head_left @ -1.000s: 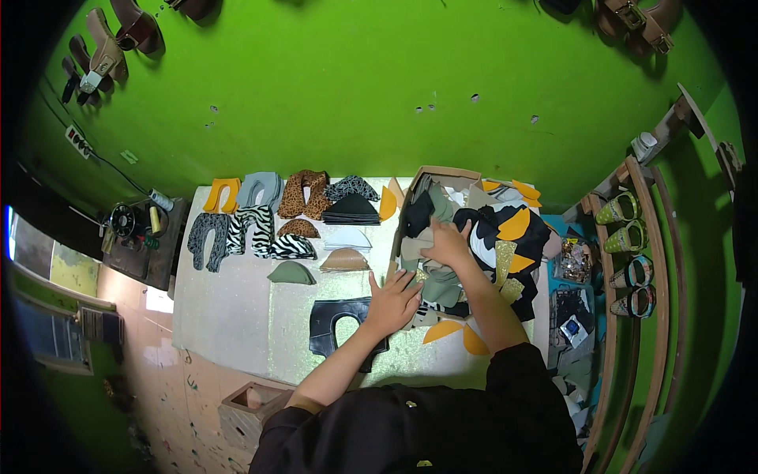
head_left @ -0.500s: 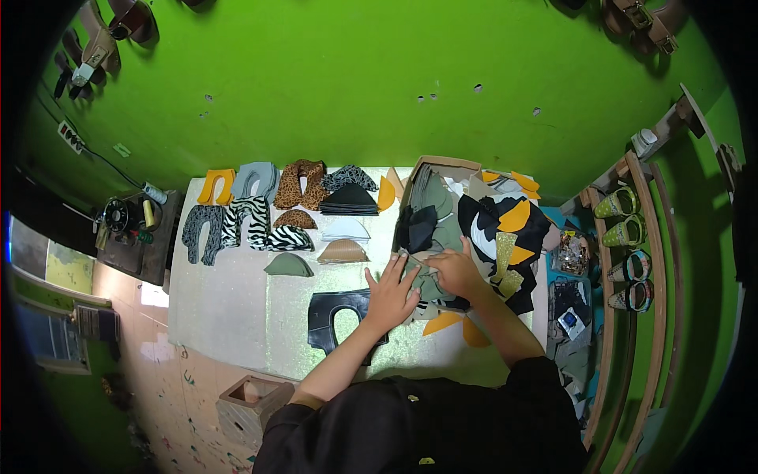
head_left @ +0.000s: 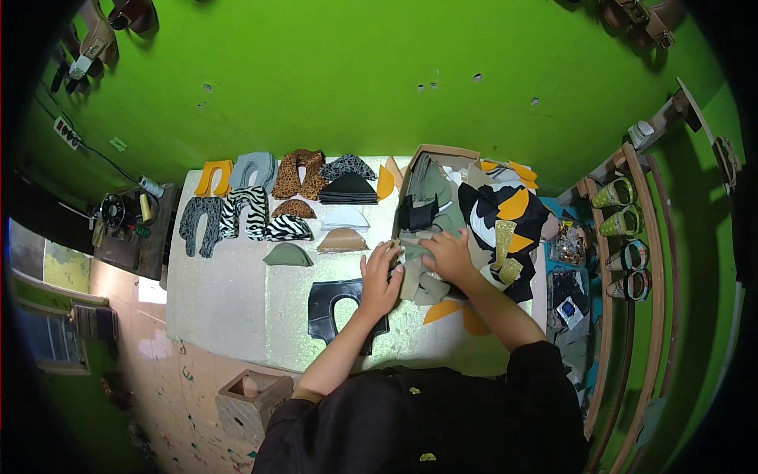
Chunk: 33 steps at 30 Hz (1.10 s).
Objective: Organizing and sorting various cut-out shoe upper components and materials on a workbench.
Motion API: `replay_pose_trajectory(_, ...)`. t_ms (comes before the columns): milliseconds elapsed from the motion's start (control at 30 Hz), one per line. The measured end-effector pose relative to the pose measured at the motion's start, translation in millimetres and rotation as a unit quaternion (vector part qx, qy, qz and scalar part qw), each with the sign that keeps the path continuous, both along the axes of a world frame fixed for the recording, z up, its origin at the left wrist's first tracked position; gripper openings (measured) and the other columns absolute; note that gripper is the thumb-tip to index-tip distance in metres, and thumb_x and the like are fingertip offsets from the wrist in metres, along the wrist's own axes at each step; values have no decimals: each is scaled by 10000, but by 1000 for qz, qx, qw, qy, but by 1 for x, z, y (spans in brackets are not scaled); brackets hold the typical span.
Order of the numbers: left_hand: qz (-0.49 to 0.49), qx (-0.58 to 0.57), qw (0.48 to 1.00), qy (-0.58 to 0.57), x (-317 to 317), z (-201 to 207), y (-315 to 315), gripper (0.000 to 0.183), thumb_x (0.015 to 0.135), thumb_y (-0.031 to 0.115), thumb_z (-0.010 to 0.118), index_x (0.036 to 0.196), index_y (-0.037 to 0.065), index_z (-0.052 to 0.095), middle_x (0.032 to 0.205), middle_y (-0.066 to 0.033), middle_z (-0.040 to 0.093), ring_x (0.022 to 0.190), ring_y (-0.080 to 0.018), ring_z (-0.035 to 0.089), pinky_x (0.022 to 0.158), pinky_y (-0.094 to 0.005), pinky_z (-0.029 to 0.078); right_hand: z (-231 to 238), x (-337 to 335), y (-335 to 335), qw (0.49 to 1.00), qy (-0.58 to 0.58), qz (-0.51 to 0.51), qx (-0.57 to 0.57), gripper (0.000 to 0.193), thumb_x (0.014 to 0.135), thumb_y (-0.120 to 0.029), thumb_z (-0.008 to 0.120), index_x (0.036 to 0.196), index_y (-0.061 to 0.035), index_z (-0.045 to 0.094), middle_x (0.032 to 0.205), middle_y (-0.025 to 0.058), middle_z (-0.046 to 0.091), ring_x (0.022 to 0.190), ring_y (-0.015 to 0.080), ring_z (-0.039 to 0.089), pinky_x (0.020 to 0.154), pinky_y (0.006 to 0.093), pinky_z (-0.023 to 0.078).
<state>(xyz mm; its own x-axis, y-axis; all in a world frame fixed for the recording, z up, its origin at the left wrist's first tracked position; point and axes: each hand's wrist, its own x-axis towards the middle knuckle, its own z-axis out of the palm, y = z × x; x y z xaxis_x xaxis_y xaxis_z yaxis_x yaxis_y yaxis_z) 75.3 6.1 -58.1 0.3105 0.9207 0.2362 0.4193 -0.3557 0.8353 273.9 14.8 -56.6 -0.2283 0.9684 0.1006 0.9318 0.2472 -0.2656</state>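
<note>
My left hand (head_left: 380,283) is at the near left corner of a cardboard box (head_left: 448,152), fingers curled at the edge of a bunch of olive-green cut pieces (head_left: 412,254). My right hand (head_left: 448,257) reaches in from the right, its fingers bent over the same bunch. The pieces look like thin leather or fabric; their lower ends hang over the box's near side. More green pieces (head_left: 427,178) stand in the box, with black pieces (head_left: 417,213) nearer me. A black U-shaped piece (head_left: 322,310) lies beside my left forearm.
Stacked cut pieces sit at the table's back left, among them leopard-print (head_left: 298,175), zebra-print (head_left: 245,213) and black half-moon ones (head_left: 349,190). Right of the box is a loose pile of black scraps (head_left: 483,207). A wooden rack with sandals (head_left: 618,221) stands at the right.
Both hands have drawn in on the green pieces; my left fingers, spread flat before, are now curled. Green pieces have shifted toward me over the box's near side.
</note>
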Motion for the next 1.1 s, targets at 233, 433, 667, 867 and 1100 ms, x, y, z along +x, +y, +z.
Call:
replay_pose_trajectory(233, 7, 20, 999, -26, -15, 5, 4, 278, 845, 146, 529, 1101, 43, 565, 1192, -154, 508, 1165, -318, 435, 1011, -405, 261, 31, 37, 77, 991, -34, -107, 71, 215, 758, -208, 617, 965, -175, 663, 897, 41, 661, 893, 224, 600, 946, 568, 242)
replay_pose_trajectory(433, -49, 25, 997, 44, -13, 7, -2, 303, 838, 236, 567, 1107, 101, 594, 1208, -123, 509, 1199, -305, 418, 1019, -521, 204, 35, 46, 89, 944, 91, -313, 51, 678, 696, -229, 676, 1312, -184, 396, 1284, 102, 458, 1156, 278, 468, 927, 556, 280)
replay_pose_trajectory(667, -110, 70, 976, 176, -22, 4, 0, 268, 799, 342, 628, 1012, 185, 674, 1185, -13, 537, 1234, -259, 384, 982, -612, 108, 65, 19, 1, 993, -25, 63, -96, 653, 581, -181, 715, 1197, -237, 504, 1291, 71, 413, 1281, 266, 319, 985, 574, 196)
replay_pose_trajectory(867, -150, 60, 971, 174, -21, 14, 18, 148, 821, 272, 622, 897, 173, 701, 1134, -5, 565, 1180, -218, 441, 994, -536, 139, 24, 29, -21, 988, -117, 104, -6, 439, 588, -265, 768, 1008, -248, 641, 1318, 47, 419, 1331, 273, 259, 979, 663, 169)
replay_pose_trajectory(1100, -162, 20, 981, 109, -25, 30, 26, 395, 773, 298, 656, 1144, 172, 606, 1219, -102, 516, 1168, -263, 460, 1025, -521, 185, 34, 31, -10, 986, -106, 96, -80, 526, 553, -236, 773, 1062, -228, 640, 1354, 60, 389, 1356, 282, 208, 989, 688, 131)
